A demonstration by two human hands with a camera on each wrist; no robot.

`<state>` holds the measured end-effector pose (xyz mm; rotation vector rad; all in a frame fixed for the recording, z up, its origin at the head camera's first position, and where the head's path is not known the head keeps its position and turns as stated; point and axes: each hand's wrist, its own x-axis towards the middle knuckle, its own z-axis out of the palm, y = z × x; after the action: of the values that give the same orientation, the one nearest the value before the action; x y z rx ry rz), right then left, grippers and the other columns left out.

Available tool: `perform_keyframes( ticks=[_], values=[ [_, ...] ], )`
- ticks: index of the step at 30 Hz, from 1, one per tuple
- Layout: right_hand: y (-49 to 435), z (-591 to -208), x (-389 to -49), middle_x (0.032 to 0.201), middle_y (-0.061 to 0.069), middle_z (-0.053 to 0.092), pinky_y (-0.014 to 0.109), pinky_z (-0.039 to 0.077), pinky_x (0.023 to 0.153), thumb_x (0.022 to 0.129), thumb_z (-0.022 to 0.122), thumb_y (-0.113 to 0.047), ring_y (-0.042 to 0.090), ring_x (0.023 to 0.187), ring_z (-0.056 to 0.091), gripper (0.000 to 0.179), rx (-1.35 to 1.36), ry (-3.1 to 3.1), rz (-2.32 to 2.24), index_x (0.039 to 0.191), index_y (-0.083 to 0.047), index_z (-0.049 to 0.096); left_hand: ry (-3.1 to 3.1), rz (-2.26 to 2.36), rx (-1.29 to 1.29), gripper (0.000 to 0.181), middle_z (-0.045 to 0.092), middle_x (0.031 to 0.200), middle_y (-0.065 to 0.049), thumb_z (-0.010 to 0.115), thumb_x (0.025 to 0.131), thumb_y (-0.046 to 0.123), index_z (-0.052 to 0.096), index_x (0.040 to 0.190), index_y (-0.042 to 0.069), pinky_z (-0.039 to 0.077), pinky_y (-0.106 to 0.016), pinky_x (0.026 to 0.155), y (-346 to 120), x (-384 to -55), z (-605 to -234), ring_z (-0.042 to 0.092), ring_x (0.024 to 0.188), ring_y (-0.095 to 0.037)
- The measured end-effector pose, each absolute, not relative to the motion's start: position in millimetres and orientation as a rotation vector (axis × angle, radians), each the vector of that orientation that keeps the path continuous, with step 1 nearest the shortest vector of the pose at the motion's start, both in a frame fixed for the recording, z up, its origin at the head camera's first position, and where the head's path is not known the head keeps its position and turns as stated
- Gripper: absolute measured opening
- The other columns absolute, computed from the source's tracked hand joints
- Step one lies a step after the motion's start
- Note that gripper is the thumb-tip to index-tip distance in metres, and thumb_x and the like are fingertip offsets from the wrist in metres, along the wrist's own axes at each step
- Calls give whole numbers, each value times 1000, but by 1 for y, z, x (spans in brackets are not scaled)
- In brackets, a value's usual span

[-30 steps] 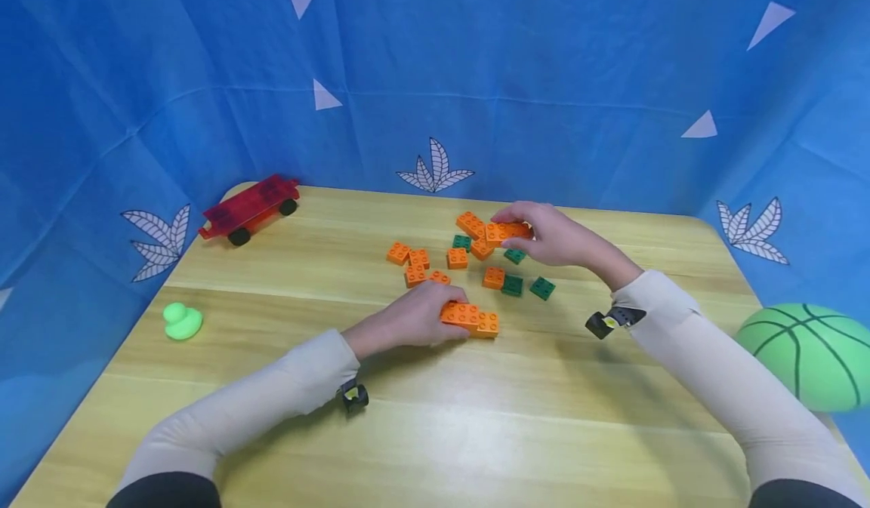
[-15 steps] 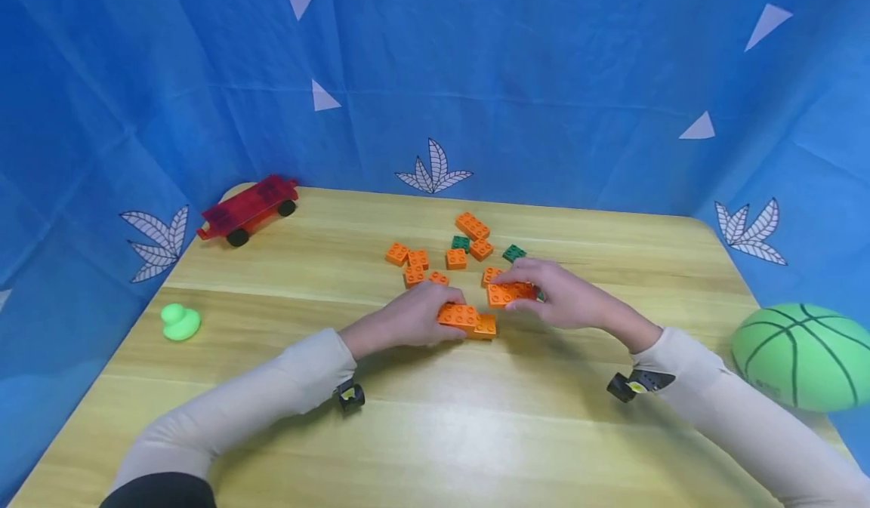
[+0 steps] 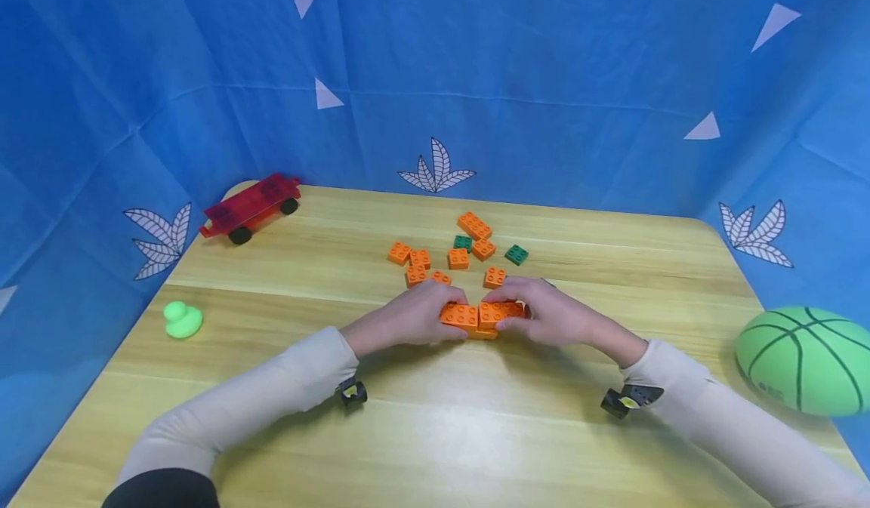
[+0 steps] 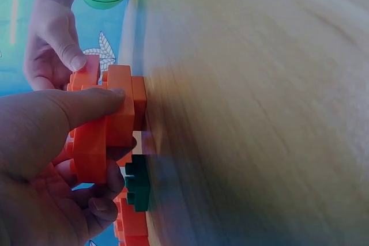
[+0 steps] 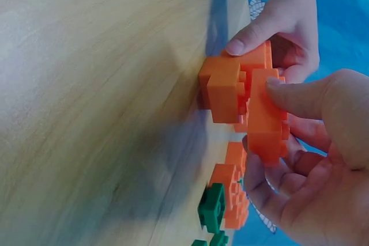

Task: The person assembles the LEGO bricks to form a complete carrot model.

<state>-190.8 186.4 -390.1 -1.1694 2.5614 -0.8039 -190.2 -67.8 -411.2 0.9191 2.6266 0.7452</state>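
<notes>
My left hand (image 3: 418, 315) grips a small stack of orange toy building bricks (image 3: 459, 315), thumb on the near side and fingers round the far side. The stack is low over the table, its lower brick poking out to the right. My right hand (image 3: 553, 313) pinches a long orange brick (image 5: 265, 116) between thumb and fingers. In the right wrist view this brick stands right at the studs of the stack's projecting lower brick (image 5: 226, 91). The left wrist view shows both thumbs along the bricks' near faces. The right hand hides green bricks behind it in the head view.
Loose orange bricks (image 3: 416, 275) and green bricks (image 3: 516, 255) lie just beyond the hands on the wooden table (image 3: 435, 432). A red toy car (image 3: 250, 207) stands at the back left, a green rubber duck (image 3: 183, 320) at the left. A green ball (image 3: 805, 361) sits at the right edge.
My right hand has come from the back of the brick pile towards me and left, bringing its long orange brick to the stack. The left hand has stayed in place with its stack.
</notes>
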Motion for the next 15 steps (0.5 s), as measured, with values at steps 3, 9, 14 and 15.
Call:
perform_keyframes(
  ticks=[3,9,14,15],
  values=[
    [185,-391,-192,119,2,70,28,50,77,94,75,-16,12,88,55,36,-1142,2561,-802,129,-10,70,2626,747,913,28,66,88,7,84,86,31,74,108,16,41,-22,65,-68,-190,-412,53,76,-9],
    [184,-392,-192,116,0,71,27,52,77,94,76,-19,12,90,58,34,-1134,2560,-806,127,-12,71,2624,757,907,27,65,88,6,84,86,30,74,107,16,39,-23,64,-68,-190,-411,52,75,-10],
    [185,-395,-192,116,1,72,31,59,85,92,77,-18,15,101,68,34,-1135,2549,-819,125,-11,72,2616,760,892,27,66,88,6,85,86,30,73,107,16,40,-23,65,-67,-190,-411,52,76,-10],
    [185,-396,-193,116,0,73,31,59,86,91,78,-18,16,102,69,34,-1124,2547,-826,124,-11,72,2615,759,888,27,66,88,6,85,86,30,74,107,16,40,-23,65,-67,-190,-410,52,76,-10]
  ],
)
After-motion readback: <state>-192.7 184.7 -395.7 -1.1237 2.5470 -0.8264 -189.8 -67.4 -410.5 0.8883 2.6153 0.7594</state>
